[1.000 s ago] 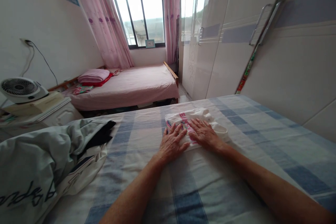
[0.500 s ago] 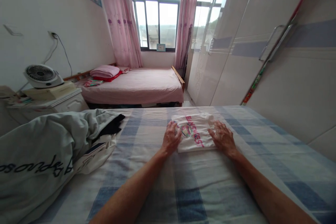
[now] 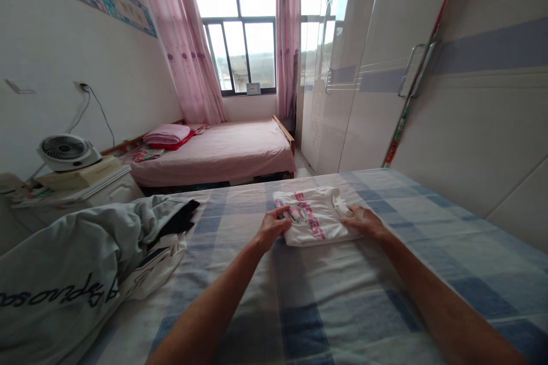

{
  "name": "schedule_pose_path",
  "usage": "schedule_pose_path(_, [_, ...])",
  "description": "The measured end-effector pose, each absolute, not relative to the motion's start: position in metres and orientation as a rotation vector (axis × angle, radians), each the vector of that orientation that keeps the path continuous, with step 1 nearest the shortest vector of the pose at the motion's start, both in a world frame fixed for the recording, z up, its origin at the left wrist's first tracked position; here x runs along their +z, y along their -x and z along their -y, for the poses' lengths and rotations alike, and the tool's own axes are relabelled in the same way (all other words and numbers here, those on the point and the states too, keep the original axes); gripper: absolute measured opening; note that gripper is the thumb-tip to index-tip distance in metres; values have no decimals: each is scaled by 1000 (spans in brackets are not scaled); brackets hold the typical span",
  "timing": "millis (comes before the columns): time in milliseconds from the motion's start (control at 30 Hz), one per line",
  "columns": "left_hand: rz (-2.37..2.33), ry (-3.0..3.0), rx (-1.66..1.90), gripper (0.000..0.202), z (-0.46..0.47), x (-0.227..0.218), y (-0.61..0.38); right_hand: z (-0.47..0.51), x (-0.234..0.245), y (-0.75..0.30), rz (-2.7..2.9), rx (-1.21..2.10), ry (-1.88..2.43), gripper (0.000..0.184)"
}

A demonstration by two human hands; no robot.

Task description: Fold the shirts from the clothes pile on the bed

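A white T-shirt (image 3: pixel 314 222) with pink lettering and a coloured print lies folded into a flat bundle on the checked bedsheet (image 3: pixel 240 274). My left hand (image 3: pixel 274 227) grips its left edge, thumb and fingers pinched over the cloth. On the opposite side, by the collar, my right hand (image 3: pixel 362 221) has its fingers closed on the right edge. The bundle's underside is hidden. To the left lies a heap of clothes, with a grey-green garment (image 3: pixel 77 262) bearing black script and a white garment (image 3: pixel 160 265) partly beneath it.
Beyond the near bed stands a second bed (image 3: pixel 231 148) with a pink sheet and folded bedding (image 3: pixel 169 134). A fan (image 3: pixel 66 150) sits on a cabinet (image 3: pixel 98 185) at left. Tall glossy wardrobes (image 3: pixel 483 125) line the right side. Pink curtains (image 3: pixel 188 45) frame the window.
My hands went from resting flat with fingers spread on the shirt's sides to gripping its edges. The view has tilted up and turned slightly right.
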State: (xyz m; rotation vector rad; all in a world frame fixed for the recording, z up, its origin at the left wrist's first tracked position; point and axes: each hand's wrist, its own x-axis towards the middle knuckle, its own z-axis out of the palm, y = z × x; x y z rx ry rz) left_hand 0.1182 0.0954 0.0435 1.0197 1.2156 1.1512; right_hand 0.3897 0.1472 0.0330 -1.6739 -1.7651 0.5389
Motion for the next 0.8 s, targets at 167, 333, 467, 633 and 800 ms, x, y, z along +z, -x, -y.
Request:
schedule_pose_path(167, [-1222,-1089,1295,61,-57,78,-131,-144,66,-380,1931,474,1580,18])
schedule_pose_path(333, [-1011,-1257,989,77,49,86,-149,-147,85,-380,2100,573,1424,26])
schedule_pose_path(467, [-979,-1532,568,46,93,67,-143,-140,69,-375,2183,370,1460,37])
schedule_pose_path(633, [-1378,-2044,956,30,59,61,-124,-88,52,-339,2163,136,1364,46])
schedule_pose_path(800, [-1532,-2522,659,48,17,37,-119,-41,21,-301,2475,29,1199,54])
